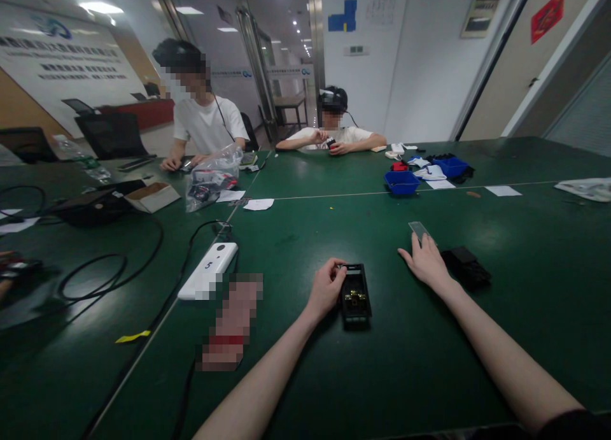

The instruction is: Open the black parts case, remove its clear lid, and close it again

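Note:
A black open-topped rectangular case [356, 312] lies on the green table, with brass-coloured metal parts [354, 297] inside. My left hand [327, 288] grips its upper left edge, thumb and fingers bent round the rim. Farther right, my right hand [424, 258] lies flat with its fingers stretched out. Its fingertips touch a small clear rectangular plate [417, 228], partly covered by them. Beside the right wrist rests a black blocky part [466, 267], whose kind I cannot make out.
A white power bank-like block [210, 271] and a blurred reddish object [233, 319] lie left, near cables. Blue bins [401, 183] stand at the back right. A plastic bag [212, 179] sits back left. Two people [205, 121] work across the green table [296, 230].

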The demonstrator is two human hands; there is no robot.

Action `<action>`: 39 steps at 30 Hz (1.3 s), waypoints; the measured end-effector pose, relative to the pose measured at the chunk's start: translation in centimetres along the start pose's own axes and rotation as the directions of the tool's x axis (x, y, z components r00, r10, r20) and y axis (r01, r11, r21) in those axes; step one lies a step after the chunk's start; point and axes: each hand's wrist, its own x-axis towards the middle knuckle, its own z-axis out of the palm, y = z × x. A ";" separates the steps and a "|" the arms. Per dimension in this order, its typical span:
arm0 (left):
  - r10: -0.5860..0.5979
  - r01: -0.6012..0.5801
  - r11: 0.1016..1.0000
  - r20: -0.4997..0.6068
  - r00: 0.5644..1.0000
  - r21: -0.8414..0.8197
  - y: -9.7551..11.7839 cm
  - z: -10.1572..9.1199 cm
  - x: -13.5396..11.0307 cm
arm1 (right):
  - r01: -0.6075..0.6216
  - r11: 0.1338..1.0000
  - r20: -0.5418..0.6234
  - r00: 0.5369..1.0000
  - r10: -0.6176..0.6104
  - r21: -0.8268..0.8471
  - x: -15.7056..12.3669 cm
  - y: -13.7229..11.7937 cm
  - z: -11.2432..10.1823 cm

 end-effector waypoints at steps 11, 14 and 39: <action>-0.002 0.002 1.000 -0.002 1.000 -0.007 0.1 -0.1 -0.1 | 0.226 0.974 -0.030 0.974 -0.226 -0.009 -2.1 -4.6 -2.2; 0.007 -0.007 1.000 -0.010 1.000 0.019 0.1 -0.1 0.0 | 0.247 0.968 -0.008 0.969 -0.247 0.040 -2.9 -6.0 -2.5; 0.004 -0.004 1.000 -0.004 1.000 0.000 0.1 -0.1 -0.1 | 0.357 0.920 0.109 0.920 -0.376 0.159 -3.5 -7.5 -3.6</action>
